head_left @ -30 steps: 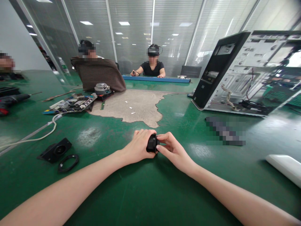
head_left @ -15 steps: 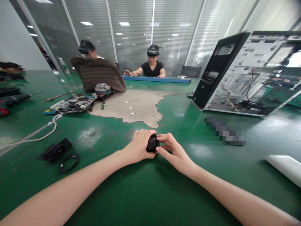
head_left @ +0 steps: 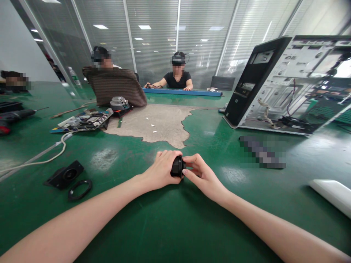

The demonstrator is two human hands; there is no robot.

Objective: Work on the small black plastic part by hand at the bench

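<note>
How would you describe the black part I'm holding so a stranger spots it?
On the big green table, look just this side of the worn tan patch. The small rounded black plastic part is pinched between left hand and right hand. Unlike the flat black speaker lying far left, it alone is held.

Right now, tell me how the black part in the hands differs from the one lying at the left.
The held black part is gripped between the left hand and right hand; the flat black part lies untouched on the table. The held black part is half hidden by fingers; the flat black part shows a round opening facing up, beside a black ring. Both are black.
</note>
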